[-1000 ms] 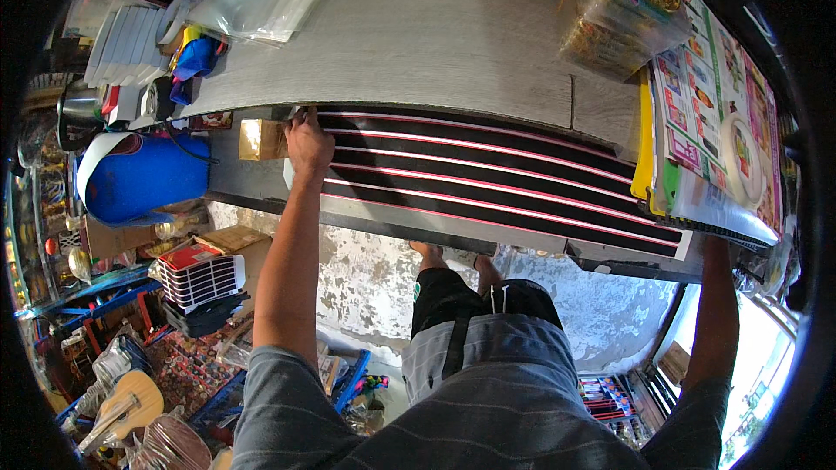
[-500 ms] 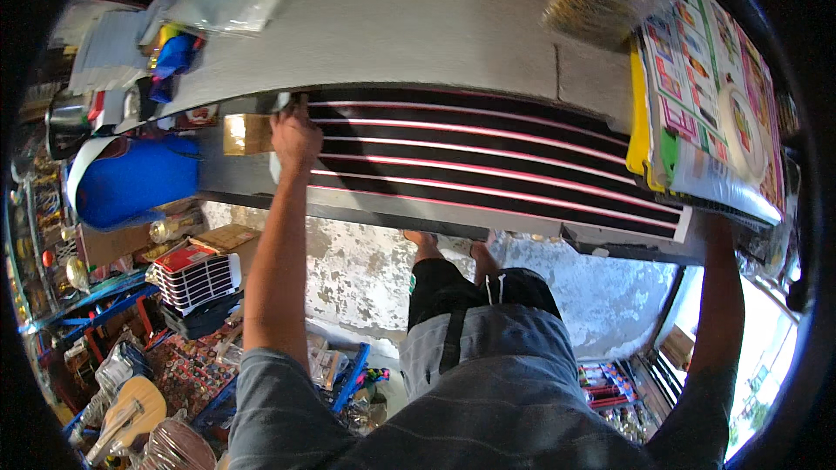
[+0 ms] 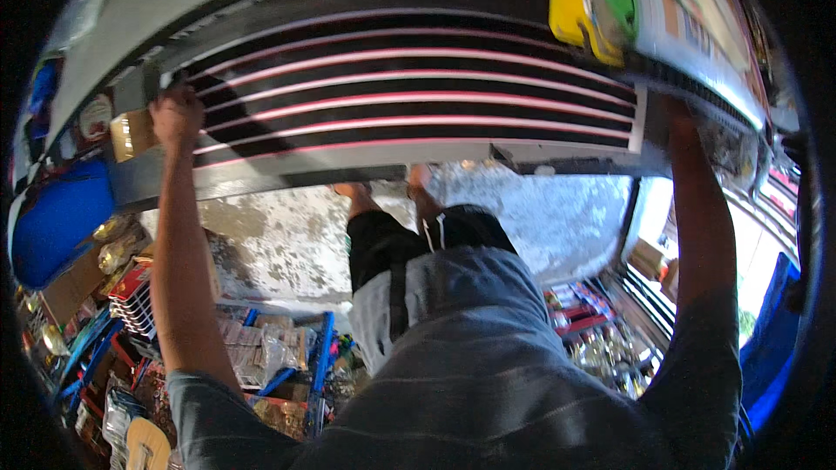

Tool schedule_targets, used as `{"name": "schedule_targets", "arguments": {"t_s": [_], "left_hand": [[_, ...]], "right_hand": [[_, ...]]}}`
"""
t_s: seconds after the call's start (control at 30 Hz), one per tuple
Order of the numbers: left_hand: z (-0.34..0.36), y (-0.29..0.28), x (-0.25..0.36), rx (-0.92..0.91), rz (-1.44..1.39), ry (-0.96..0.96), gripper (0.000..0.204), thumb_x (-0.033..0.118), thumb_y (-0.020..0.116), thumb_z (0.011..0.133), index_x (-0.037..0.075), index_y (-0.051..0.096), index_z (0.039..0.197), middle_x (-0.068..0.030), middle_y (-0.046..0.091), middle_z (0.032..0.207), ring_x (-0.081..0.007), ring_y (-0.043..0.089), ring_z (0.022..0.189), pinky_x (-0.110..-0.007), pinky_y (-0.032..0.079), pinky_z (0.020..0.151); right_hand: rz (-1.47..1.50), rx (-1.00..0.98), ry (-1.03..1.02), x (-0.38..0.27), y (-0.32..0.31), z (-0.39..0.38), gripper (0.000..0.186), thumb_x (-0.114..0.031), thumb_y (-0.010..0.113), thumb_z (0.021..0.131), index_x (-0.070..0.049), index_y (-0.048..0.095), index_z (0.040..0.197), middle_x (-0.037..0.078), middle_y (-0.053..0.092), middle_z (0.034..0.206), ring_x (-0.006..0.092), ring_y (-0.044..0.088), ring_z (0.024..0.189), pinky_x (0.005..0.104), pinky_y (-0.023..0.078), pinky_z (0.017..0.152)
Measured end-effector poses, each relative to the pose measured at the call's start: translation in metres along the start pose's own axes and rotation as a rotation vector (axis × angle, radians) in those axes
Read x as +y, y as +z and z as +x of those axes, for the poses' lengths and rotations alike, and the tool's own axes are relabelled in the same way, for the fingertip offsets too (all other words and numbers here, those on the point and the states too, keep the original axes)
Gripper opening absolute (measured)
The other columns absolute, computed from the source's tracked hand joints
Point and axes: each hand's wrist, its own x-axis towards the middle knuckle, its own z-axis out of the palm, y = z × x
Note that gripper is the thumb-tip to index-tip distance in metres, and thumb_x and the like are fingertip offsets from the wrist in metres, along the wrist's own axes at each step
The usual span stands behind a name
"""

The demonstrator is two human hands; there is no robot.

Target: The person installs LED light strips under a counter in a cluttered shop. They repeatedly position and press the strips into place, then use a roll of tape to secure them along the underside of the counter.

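Observation:
A long black sheet point(image 3: 418, 110) with pale, pink-edged stripes running lengthwise lies across a dark surface in front of me. At its left end is my left hand point(image 3: 178, 117), fingers curled closed on the sheet's end. A small brown taped box point(image 3: 132, 135) sits just left of that hand. My right arm reaches to the sheet's right end, where my right hand point(image 3: 683, 115) is in deep shadow below the overhanging pile of papers. Its fingers cannot be made out.
Yellow folder point(image 3: 570, 9) and stacked packets point(image 3: 688, 30) overhang at the right. A grey surface point(image 3: 187, 4) lies beyond the sheet at far left. A blue item point(image 3: 65, 222) stands left. Below are crowded goods point(image 3: 266, 348) and a worn whitish floor point(image 3: 270, 235).
The view has shifted, so the striped sheet appears farther left and higher. More dark surface shows beyond it. My left hand stays at its left end, my right arm near its right end.

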Motion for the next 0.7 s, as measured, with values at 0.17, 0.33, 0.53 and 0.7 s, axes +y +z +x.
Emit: {"name": "schedule_targets", "arguments": {"t_s": [0.17, 0.33, 0.53, 0.7], "left_hand": [[0.009, 0.006, -0.011, 0.100, -0.078, 0.108, 0.044, 0.032, 0.059, 0.108, 0.020, 0.071, 0.148, -0.0148, 0.073, 0.142, -0.0363, 0.063, 0.137, -0.050, 0.038, 0.125], [0.014, 0.005, -0.018, 0.050, -0.049, 0.112, 0.043, 0.029, 0.060, 0.107, 0.020, 0.071, 0.148, -0.0144, 0.072, 0.144, -0.0361, 0.063, 0.137, -0.048, 0.039, 0.124], [0.019, 0.005, -0.020, 0.017, -0.054, 0.121, 0.043, 0.028, 0.061, 0.107, 0.022, 0.071, 0.148, -0.0147, 0.073, 0.143, -0.0344, 0.063, 0.138, -0.048, 0.038, 0.125], [0.021, 0.008, -0.025, -0.025, -0.014, 0.104, 0.043, 0.029, 0.061, 0.108, 0.022, 0.070, 0.149, -0.0152, 0.072, 0.145, -0.0354, 0.063, 0.138, -0.047, 0.038, 0.126]], "right_hand": [[-0.004, -0.007, 0.022, -0.010, -0.008, -0.005, 0.063, -0.050, 0.055, 0.110, -0.011, 0.053, 0.159, 0.018, 0.051, 0.166, 0.0379, 0.047, 0.153, 0.0510, 0.036, 0.128], [0.005, -0.006, 0.043, -0.022, -0.009, -0.004, 0.063, -0.051, 0.054, 0.110, -0.011, 0.053, 0.160, 0.017, 0.050, 0.167, 0.0378, 0.047, 0.153, 0.0508, 0.036, 0.128], [0.011, -0.003, 0.060, -0.034, 0.002, 0.004, 0.064, -0.052, 0.052, 0.110, -0.012, 0.052, 0.160, 0.017, 0.049, 0.168, 0.0376, 0.047, 0.154, 0.0507, 0.036, 0.128], [0.012, -0.002, 0.070, -0.047, 0.006, 0.011, 0.064, -0.053, 0.051, 0.111, -0.012, 0.052, 0.161, 0.017, 0.049, 0.168, 0.0375, 0.046, 0.154, 0.0506, 0.036, 0.128]]}}
